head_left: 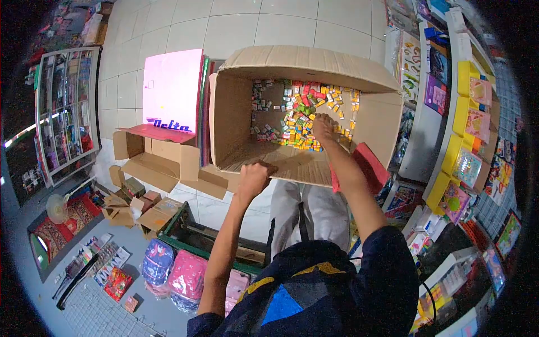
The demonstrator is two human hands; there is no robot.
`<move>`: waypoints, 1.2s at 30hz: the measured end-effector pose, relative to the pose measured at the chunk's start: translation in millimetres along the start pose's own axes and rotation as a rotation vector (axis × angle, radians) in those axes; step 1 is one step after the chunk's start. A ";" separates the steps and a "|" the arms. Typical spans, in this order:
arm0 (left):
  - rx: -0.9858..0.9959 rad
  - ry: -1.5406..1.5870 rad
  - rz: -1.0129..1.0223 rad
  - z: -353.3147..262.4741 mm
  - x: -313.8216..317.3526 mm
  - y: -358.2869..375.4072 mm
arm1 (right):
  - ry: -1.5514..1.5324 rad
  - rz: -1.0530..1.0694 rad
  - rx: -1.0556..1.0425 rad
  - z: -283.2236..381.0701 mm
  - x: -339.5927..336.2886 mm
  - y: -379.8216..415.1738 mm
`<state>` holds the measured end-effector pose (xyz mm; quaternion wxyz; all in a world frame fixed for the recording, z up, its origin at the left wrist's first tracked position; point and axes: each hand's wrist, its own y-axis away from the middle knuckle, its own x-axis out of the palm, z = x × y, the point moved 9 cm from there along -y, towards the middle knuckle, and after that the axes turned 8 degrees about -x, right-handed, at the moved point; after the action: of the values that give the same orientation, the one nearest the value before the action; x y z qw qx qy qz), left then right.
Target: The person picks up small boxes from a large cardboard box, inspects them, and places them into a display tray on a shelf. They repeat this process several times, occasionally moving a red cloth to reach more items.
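A large open cardboard box (306, 59) stands before me on the tiled floor. Across its bottom lie many small, brightly coloured block-like pieces (303, 121), yellow, green, red and white, too small to identify. My left hand (257, 175) is closed over the near rim, towards the left corner. Inside the box, my right hand (324, 128) reaches down among the pieces with bent fingers; whatever is between the fingertips is hidden. A red sheet-like thing (369, 168) hangs at the near right corner, beside my right forearm.
Left of the box stand a pink "Delta" board (171, 84) and a smaller open carton (151, 160). Wrapped backpacks (186, 273) and a green crate (193, 238) are at lower left. Shelves with yellow bins (457, 135) line the right; a glass cabinet (67, 112) stands far left.
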<state>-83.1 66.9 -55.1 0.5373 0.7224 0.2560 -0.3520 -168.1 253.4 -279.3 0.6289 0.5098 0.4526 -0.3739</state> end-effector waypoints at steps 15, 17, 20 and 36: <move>0.009 0.007 -0.127 -7.0 -10.4 12.1 | -0.305 0.300 0.070 -22.2 22.7 -3.6; -0.006 -0.007 -0.063 -4.5 -0.2 12.3 | -0.483 0.359 -0.092 -20.2 6.6 -1.6; 0.010 0.182 0.068 -14.5 -14.4 18.8 | -0.681 0.353 -0.274 -9.0 -62.6 19.3; 0.156 1.864 -0.128 -56.9 -56.6 42.1 | -1.301 -0.124 -0.382 44.5 -266.5 159.3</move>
<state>-73.5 109.6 24.3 0.0449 0.7314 0.5984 0.3239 -94.2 244.2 25.4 0.8294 0.0343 0.0684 -0.5534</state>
